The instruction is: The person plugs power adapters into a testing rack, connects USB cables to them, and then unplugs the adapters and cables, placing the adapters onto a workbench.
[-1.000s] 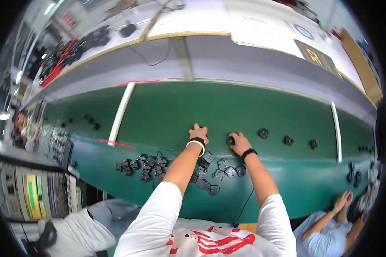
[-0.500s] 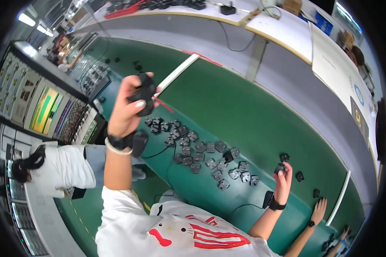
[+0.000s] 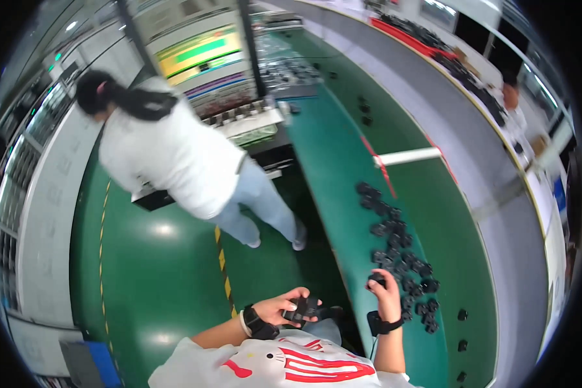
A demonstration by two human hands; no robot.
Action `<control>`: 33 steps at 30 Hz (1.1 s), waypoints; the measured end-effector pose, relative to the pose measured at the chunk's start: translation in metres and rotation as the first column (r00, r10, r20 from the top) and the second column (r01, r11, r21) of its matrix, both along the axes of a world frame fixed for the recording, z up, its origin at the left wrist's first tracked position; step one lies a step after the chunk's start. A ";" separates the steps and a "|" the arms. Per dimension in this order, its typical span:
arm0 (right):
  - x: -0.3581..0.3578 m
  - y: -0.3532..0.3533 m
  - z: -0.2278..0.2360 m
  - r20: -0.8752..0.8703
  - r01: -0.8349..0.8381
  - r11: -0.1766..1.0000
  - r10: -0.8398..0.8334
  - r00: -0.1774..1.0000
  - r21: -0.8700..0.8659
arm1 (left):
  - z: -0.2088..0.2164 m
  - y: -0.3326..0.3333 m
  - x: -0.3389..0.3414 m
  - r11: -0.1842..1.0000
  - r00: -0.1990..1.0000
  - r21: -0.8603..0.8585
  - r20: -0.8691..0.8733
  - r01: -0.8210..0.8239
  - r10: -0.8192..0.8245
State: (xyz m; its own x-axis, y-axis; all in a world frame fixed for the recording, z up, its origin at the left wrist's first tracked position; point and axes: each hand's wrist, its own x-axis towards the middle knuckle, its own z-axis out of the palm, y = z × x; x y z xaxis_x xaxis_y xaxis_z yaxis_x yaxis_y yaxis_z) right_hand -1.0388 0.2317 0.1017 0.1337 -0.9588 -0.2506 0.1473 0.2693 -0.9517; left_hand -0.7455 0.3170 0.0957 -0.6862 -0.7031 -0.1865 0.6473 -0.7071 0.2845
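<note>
My left hand [image 3: 273, 310], with a dark band and a pale bracelet at its wrist, is closed around black plug adapters [image 3: 301, 310]; how many it holds is unclear. It is low in front of my body, left of the green bench [image 3: 330, 187]. Over the bench's near edge my right hand [image 3: 389, 302] pinches another black plug adapter [image 3: 376, 280] between thumb and fingers, partly hidden by them. A dark band circles that wrist too. Just beyond and beside the right hand, many loose black plug adapters [image 3: 398, 229] lie in a long scatter.
A person in a white shirt [image 3: 174, 149] stands at left, back turned, by a rack with coloured panels [image 3: 200, 55]. A white divider bar [image 3: 407, 156] crosses the bench. Single adapters [image 3: 462, 346] lie along the right strip. A red tray [image 3: 407, 35] sits on the upper shelf.
My view has swung left. My left hand has come down from its raised place over the bench to near my body, still holding adapters. The right hand, still gripping one, is now beside the scattered adapters.
</note>
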 end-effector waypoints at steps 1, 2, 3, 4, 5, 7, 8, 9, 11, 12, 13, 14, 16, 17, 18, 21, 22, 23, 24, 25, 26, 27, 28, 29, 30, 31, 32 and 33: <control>0.038 -0.001 -0.003 -0.082 -0.041 0.999 0.040 0.996 -0.012 | 0.001 0.005 0.031 0.998 0.999 -0.050 0.022 -0.028 0.029; 0.084 0.000 -0.004 -0.094 -0.133 0.991 0.134 0.986 0.025 | 0.002 0.023 0.068 0.987 0.985 -0.096 0.104 -0.130 0.140; 0.127 0.004 -0.011 -0.075 -0.241 0.970 0.243 0.967 0.039 | 0.002 0.043 0.104 0.965 0.961 -0.116 0.126 -0.233 0.247; 0.171 0.011 -0.019 -0.057 -0.345 0.937 0.348 0.936 0.053 | 0.000 0.065 0.139 0.933 0.925 -0.136 0.144 -0.333 0.351; 0.216 0.022 -0.023 0.014 -0.416 0.907 0.416 0.909 0.061 | -0.002 0.089 0.173 0.903 0.889 -0.150 0.174 -0.402 0.424; 0.299 0.051 -0.032 0.142 -0.549 0.829 0.534 0.834 0.104 | -0.007 0.146 0.231 0.810 0.773 -0.219 0.245 -0.544 0.586; 0.337 0.062 -0.042 0.216 -0.598 0.787 0.564 0.797 0.151 | -0.008 0.175 0.254 0.732 0.663 -0.288 0.310 -0.618 0.682; 0.374 0.071 -0.040 0.308 -0.638 0.750 0.574 0.759 0.174 | -0.008 0.205 0.274 0.678 0.571 -0.282 0.379 -0.678 0.728; 0.438 0.075 -0.030 0.505 -0.702 0.686 0.544 0.670 0.191 | -0.009 0.263 0.305 0.564 0.396 -0.277 0.482 -0.778 0.782; 0.469 0.072 -0.023 0.606 -0.725 0.665 0.504 0.615 0.181 | -0.015 0.290 0.318 0.501 0.313 -0.292 0.507 -0.815 0.803; 0.497 0.062 -0.027 0.725 -0.765 0.608 0.426 0.540 0.212 | -0.020 0.316 0.327 0.449 0.266 -0.263 0.521 -0.854 0.811; 0.526 0.059 -0.010 0.732 -0.759 0.613 0.410 0.544 0.220 | -0.025 0.336 0.335 0.396 0.225 -0.228 0.537 -0.890 0.813; 0.576 0.058 0.018 0.735 -0.827 0.547 0.506 0.452 0.132 | -0.028 0.362 0.345 0.313 0.150 -0.197 0.573 -0.929 0.806; 0.597 0.058 0.028 0.739 -0.854 0.512 0.539 0.404 0.093 | -0.031 0.368 0.350 0.244 0.087 -0.184 0.603 -0.952 0.793; 0.616 0.058 0.035 0.740 -0.878 0.476 0.571 0.356 0.054 | -0.036 0.368 0.356 0.231 0.088 -0.165 0.601 -0.959 0.794; 0.669 0.061 0.043 0.714 -0.891 0.444 0.594 0.369 0.091 | -0.048 0.343 0.376 0.152 0.050 -0.133 0.568 -0.979 0.821; 0.685 0.057 0.039 0.711 -0.897 0.431 0.600 0.366 0.099 | -0.049 0.328 0.386 0.172 0.065 -0.149 0.544 -0.974 0.837; 0.700 0.050 0.033 0.734 -0.911 0.398 0.585 0.343 0.109 | -0.050 0.313 0.397 0.194 0.079 -0.171 0.518 -0.966 0.852; 0.716 0.045 0.029 0.760 -0.925 0.362 0.567 0.317 0.116 | -0.052 0.301 0.408 0.181 0.067 -0.172 0.519 -0.968 0.852; 0.731 0.044 0.029 0.749 -0.915 0.355 0.549 0.370 0.191 | -0.052 0.288 0.421 0.274 0.124 -0.205 0.543 -0.939 0.831; 0.745 0.040 0.022 0.754 -0.921 0.347 0.552 0.355 0.180 | -0.052 0.276 0.438 0.369 0.178 -0.240 0.569 -0.898 0.803; 0.761 0.033 0.013 0.768 -0.951 0.276 0.575 0.281 0.141 | -0.043 0.269 0.456 0.482 0.281 -0.184 0.617 -0.857 0.735; 0.777 0.027 0.005 0.780 -0.974 0.205 0.592 0.202 0.096 | -0.045 0.262 0.477 0.571 0.251 -0.287 0.686 -0.769 0.683; 0.789 0.024 -0.001 0.772 -0.975 0.180 0.599 0.212 0.128 | -0.034 0.251 0.499 0.557 0.284 -0.215 0.683 -0.802 0.673; 0.801 0.026 -0.002 0.767 -0.975 0.154 0.602 0.221 0.160 | -0.020 0.243 0.518 0.542 0.317 -0.139 0.682 -0.829 0.660; 0.818 0.028 -0.001 0.722 -0.951 0.199 0.619 0.310 0.238 | -0.018 0.233 0.540 0.553 0.307 -0.156 0.695 -0.818 0.651; 0.833 0.032 0.001 0.718 -0.959 0.173 0.636 0.282 0.222 | -0.019 0.228 0.563 0.524 0.293 -0.149 0.688 -0.839 0.664; 0.844 0.029 -0.008 0.711 -0.947 0.154 0.629 0.313 0.281 | -0.018 0.212 0.589 0.500 0.285 -0.143 0.676 -0.854 0.680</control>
State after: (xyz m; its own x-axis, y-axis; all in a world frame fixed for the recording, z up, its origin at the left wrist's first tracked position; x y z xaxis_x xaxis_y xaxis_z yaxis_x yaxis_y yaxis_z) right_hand -0.1950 0.2607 0.0939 0.9332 0.1276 -0.3360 -0.2732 0.8593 -0.4324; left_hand -0.1566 0.5289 0.0781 0.4865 -0.7182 -0.4975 0.6644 -0.0658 0.7445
